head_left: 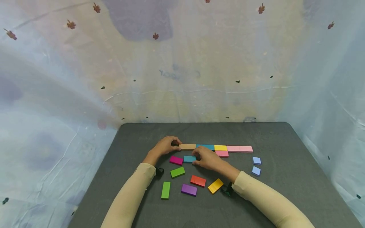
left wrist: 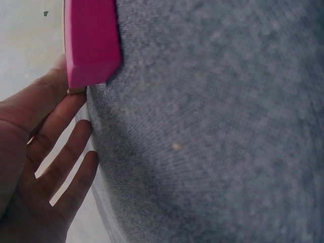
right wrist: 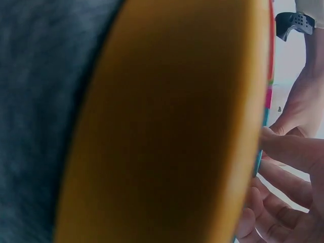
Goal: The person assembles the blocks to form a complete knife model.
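Note:
A row of flat wooden blocks lies across the table: a tan block, a blue block, a yellow block and two light pink blocks. At the row's left end my left hand pinches the tan block between thumb and index finger, its other fingers extended. Below the row my right hand pinches the right end of a teal block. Left of that lies a magenta block, large in the left wrist view. A darker pink block sits against the row under the yellow one.
Nearer me lie two green blocks, a red block, a purple block and an orange-yellow block, close to the right wrist. Two pale blue blocks lie at right. A patterned sheet hangs behind the dark table.

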Tool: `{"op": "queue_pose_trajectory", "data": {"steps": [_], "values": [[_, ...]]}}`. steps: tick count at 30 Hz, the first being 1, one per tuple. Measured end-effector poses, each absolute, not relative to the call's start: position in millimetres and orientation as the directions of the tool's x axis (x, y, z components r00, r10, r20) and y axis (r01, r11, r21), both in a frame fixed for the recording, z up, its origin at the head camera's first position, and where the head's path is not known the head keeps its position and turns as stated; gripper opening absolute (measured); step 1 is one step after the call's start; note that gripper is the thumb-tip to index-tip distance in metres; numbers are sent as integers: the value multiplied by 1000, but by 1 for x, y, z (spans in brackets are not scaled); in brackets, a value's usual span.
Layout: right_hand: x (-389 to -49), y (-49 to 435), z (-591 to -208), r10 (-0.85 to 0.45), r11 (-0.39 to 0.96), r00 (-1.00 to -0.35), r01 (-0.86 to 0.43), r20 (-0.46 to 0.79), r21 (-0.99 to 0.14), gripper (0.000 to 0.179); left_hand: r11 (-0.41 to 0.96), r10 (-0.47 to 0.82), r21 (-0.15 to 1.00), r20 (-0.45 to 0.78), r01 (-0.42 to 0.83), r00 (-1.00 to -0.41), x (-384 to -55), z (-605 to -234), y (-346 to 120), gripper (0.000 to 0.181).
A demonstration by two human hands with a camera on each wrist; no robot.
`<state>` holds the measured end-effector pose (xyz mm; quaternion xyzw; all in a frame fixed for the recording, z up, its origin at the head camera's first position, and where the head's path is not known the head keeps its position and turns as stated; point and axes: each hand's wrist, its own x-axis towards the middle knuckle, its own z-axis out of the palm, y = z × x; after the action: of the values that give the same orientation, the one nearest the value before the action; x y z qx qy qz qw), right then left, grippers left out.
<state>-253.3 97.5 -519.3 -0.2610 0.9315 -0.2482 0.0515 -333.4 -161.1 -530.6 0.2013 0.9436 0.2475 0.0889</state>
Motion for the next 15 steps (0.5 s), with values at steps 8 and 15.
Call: {"op": "queue_pose_trajectory", "data": {"steps": [8, 15], "values": [[-252, 97, -517, -526, 731, -849, -479, 45, -486, 31, 792, 425, 511, -71, 334, -902, -334, -532, -162, 25], [-253, 103, -515, -496, 763, -868, -452, 29, -461, 31, 795, 424, 508, -73, 332, -903, -334, -532, -162, 24]]}}
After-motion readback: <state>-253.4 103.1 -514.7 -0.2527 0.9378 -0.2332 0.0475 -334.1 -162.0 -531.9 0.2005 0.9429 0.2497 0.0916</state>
